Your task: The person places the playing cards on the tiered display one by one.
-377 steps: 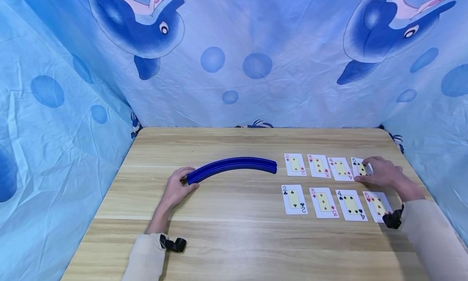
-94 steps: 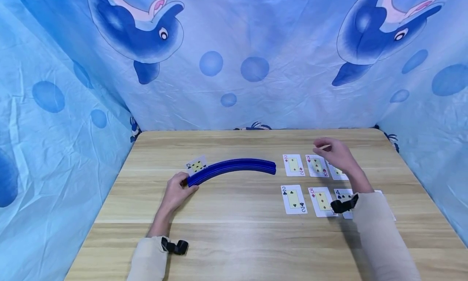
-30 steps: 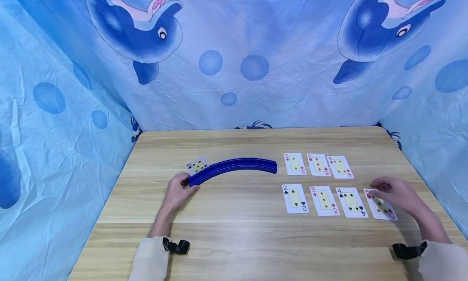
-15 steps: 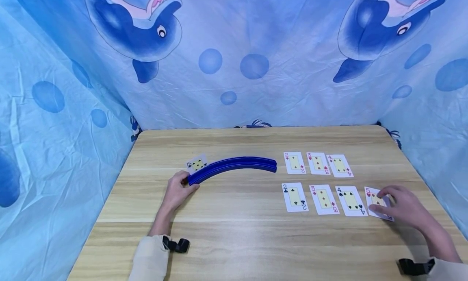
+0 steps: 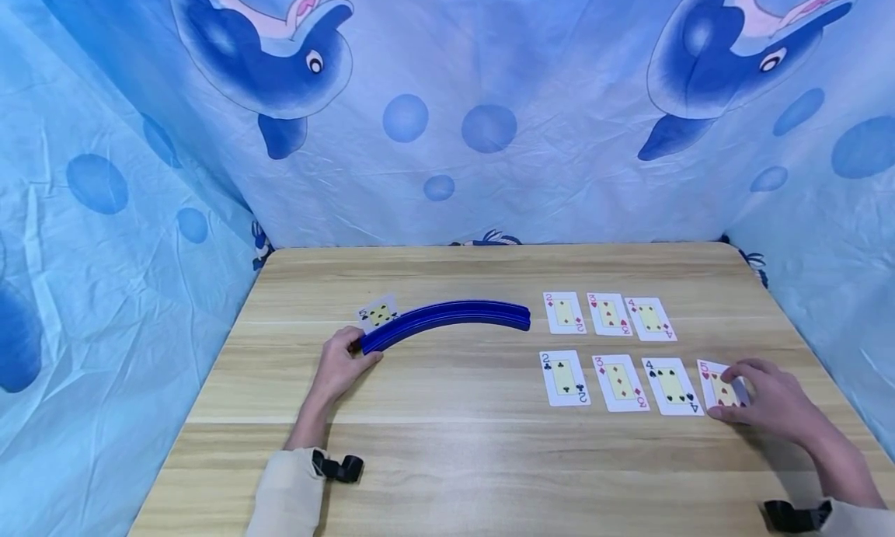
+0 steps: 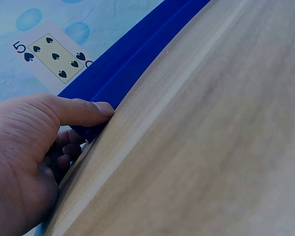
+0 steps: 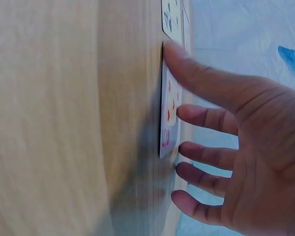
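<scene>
A blue curved card holder (image 5: 447, 313) lies on the wooden table in the head view. My left hand (image 5: 341, 364) grips its left end, the thumb lying along its near side in the left wrist view. A five of spades (image 6: 54, 56) stands in the holder near that hand, leaning back. At the right end of the near row lies the five of hearts (image 5: 720, 385). My right hand (image 5: 772, 397) is over its right part, thumb and index finger touching it. In the right wrist view the other fingers are spread and loosely bent beside the card.
The near row also has a two of clubs (image 5: 564, 378), three of diamonds (image 5: 620, 383) and four of spades (image 5: 672, 386). Behind lie a two of diamonds (image 5: 564, 313), three of hearts (image 5: 609, 315) and four of diamonds (image 5: 651, 319). A blue curtain (image 5: 433, 63) surrounds the table (image 5: 447, 475).
The five of spades went from the far row into the holder. My right hand returned to the right and came down on the five of hearts, which has turned slightly. The left hand stayed.
</scene>
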A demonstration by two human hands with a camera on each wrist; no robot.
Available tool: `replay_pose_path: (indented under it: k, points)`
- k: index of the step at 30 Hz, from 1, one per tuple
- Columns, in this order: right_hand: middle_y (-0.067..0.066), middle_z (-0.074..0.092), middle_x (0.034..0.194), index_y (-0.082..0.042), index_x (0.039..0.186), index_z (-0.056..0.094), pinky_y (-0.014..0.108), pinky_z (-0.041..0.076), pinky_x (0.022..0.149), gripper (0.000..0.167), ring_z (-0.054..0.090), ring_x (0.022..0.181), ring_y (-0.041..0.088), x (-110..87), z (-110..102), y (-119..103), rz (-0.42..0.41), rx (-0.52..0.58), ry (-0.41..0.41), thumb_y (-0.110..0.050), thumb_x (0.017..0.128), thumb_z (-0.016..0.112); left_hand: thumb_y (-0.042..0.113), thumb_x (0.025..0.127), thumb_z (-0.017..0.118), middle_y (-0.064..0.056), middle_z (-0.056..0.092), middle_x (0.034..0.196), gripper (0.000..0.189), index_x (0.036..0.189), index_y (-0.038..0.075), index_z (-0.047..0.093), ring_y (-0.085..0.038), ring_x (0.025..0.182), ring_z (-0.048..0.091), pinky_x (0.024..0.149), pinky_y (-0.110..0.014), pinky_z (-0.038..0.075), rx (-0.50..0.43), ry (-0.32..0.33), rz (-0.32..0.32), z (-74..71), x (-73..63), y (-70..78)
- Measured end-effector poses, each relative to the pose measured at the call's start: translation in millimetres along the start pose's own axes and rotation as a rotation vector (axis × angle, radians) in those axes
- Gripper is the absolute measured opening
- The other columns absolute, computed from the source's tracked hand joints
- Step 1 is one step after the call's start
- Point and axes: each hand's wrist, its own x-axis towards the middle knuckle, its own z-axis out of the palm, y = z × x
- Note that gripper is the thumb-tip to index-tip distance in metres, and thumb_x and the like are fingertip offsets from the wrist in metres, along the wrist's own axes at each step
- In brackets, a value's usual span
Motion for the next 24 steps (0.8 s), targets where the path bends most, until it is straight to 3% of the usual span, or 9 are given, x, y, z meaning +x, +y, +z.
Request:
replay_pose_path:
  k: [24]
  points:
    - [0.049, 0.044, 0.12, 0.007, 0.108, 0.064, 0.066, 0.043, 0.081, 0.076, 0.043, 0.105, 0.059, 5.5, -6.9, -7.6, 0.033, -0.039, -0.04, -0.049, 0.064, 0.089, 0.008, 0.078, 0.084, -0.018, 0.068, 0.102, 0.027, 0.098, -0.002, 0.07, -0.025, 0.092, 0.058, 0.077, -0.025, 0.043, -0.012, -0.001, 0.008, 1.0, -0.8, -1.2]
